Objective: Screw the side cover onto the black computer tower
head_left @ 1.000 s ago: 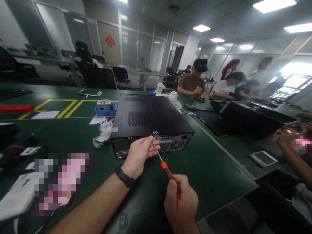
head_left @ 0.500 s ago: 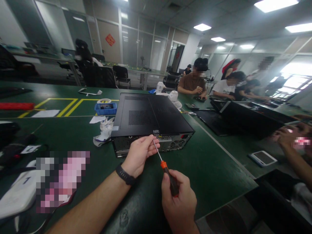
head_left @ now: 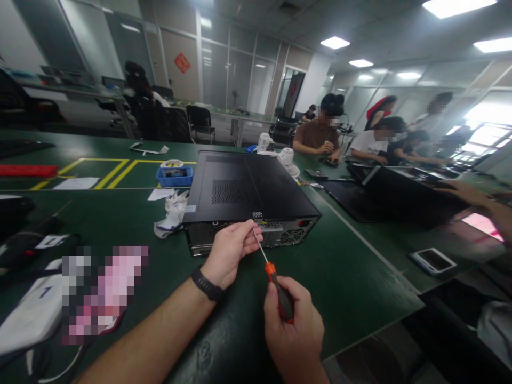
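The screwdriver (head_left: 272, 273) slants up from lower right, its tip at the near top edge of the desktop computer case (head_left: 270, 186); whether it touches the metal is hidden. The likely trouble is a slip: a twist with the shaft off-line could skid the tip into the left hand (head_left: 230, 250), which sits right beside it, or scratch the black panel. The left thumb and forefinger meet around the tip, the others loosely extended; whether they pinch the shaft, something small, or nothing, I cannot tell. The right hand (head_left: 296, 328) has its fingers wrapped around the handle, thumb along it, above the green surface (head_left: 356, 288). Crumpled white gloves (head_left: 173, 216) lie beside the case's left corner.
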Demonstrator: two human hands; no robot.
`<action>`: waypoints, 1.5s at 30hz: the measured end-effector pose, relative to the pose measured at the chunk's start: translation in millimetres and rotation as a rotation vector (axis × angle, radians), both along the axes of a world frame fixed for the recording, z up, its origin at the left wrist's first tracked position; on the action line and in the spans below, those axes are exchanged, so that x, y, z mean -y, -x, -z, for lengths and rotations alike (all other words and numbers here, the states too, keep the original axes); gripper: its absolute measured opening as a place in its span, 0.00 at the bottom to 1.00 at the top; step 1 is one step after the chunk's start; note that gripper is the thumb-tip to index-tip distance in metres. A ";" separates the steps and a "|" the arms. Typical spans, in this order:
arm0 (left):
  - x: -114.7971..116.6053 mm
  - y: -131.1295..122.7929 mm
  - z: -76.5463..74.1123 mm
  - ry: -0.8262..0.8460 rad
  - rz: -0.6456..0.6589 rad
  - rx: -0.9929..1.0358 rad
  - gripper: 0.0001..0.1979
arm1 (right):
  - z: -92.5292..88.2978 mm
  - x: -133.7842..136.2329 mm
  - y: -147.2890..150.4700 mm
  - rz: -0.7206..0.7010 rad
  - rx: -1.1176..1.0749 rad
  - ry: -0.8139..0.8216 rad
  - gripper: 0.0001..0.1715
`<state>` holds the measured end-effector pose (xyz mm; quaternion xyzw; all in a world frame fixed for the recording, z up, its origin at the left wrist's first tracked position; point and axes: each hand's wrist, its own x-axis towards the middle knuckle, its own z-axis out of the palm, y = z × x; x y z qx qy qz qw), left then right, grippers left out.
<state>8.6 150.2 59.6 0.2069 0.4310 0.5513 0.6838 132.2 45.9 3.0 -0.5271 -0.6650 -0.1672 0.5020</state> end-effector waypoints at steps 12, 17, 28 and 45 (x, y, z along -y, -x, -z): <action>1.5 -1.4 0.3 0.005 0.012 0.013 0.08 | -2.2 0.5 -2.5 -0.021 -0.084 0.072 0.09; 1.3 -0.9 2.8 -0.007 0.005 0.019 0.06 | -1.1 0.7 -2.1 -0.017 -0.069 0.063 0.09; -0.8 -1.0 2.8 -0.009 0.006 0.012 0.09 | -3.9 0.7 -0.3 -0.020 -0.026 0.049 0.11; 0.0 -0.6 0.3 -0.008 0.021 0.024 0.10 | -8.9 -1.0 1.8 -0.033 -0.062 0.039 0.08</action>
